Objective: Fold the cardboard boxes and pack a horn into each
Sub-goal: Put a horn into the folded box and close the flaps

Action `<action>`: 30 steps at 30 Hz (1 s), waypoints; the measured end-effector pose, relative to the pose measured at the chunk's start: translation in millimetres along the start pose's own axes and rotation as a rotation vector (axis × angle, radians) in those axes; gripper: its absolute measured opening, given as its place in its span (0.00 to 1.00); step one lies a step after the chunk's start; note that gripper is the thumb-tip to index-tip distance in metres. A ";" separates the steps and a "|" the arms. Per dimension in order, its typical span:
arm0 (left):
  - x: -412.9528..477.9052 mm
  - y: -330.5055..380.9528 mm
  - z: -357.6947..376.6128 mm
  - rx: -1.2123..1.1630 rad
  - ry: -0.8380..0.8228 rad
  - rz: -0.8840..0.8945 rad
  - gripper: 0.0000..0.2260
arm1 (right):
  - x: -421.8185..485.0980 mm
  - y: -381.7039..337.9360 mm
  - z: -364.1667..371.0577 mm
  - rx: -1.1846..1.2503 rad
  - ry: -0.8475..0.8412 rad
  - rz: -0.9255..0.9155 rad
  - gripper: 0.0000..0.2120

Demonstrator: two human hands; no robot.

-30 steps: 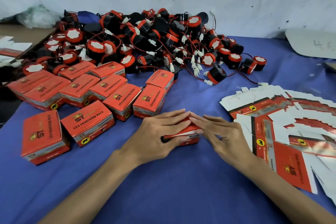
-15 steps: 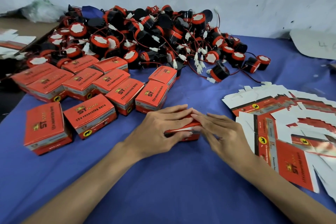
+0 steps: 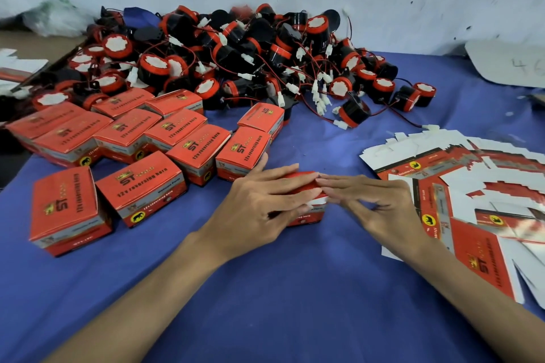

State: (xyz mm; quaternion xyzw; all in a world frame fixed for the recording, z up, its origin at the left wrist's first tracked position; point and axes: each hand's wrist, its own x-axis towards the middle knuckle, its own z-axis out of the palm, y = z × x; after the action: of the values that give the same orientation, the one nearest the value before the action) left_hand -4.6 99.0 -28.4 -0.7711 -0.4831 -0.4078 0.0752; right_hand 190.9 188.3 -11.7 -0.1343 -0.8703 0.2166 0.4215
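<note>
A small red cardboard box [image 3: 306,216] lies on the blue table cloth at the centre. My left hand [image 3: 262,203] lies over its top and left side, gripping it. The fingertips of my right hand [image 3: 374,203] press on its right end, where a white flap shows. A heap of black-and-red horns [image 3: 236,59] with red wires and white plugs fills the back of the table. Flat unfolded box blanks [image 3: 460,194] lie fanned out at the right.
Several closed red boxes [image 3: 141,183] stand in rows at the left, close to my left hand. A grey sheet [image 3: 510,65] lies at the far right. A white wall runs behind the heap. Bare blue cloth [image 3: 265,303] lies in front of my hands.
Both hands stay on the box in the same grip. The view has shifted slightly, so the scene sits a little lower and to the right.
</note>
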 end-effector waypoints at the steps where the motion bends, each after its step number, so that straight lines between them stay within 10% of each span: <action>1: 0.1 0.4 0.2 0.002 0.004 0.011 0.12 | -0.6 0.4 0.5 0.003 0.004 -0.008 0.07; 8: 0.8 1.2 1.4 -0.042 0.018 0.016 0.12 | -4.1 -5.5 6.4 0.124 0.040 0.200 0.12; 30: 0.7 -0.8 5.0 -0.066 0.083 -0.028 0.10 | -3.5 -2.0 11.4 -0.193 0.083 -0.148 0.06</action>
State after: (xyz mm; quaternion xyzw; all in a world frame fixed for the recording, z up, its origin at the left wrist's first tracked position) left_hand -2.3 102.4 -31.3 -0.7488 -0.4763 -0.4564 0.0641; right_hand 183.9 182.1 -19.4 -0.1187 -0.8765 0.0945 0.4569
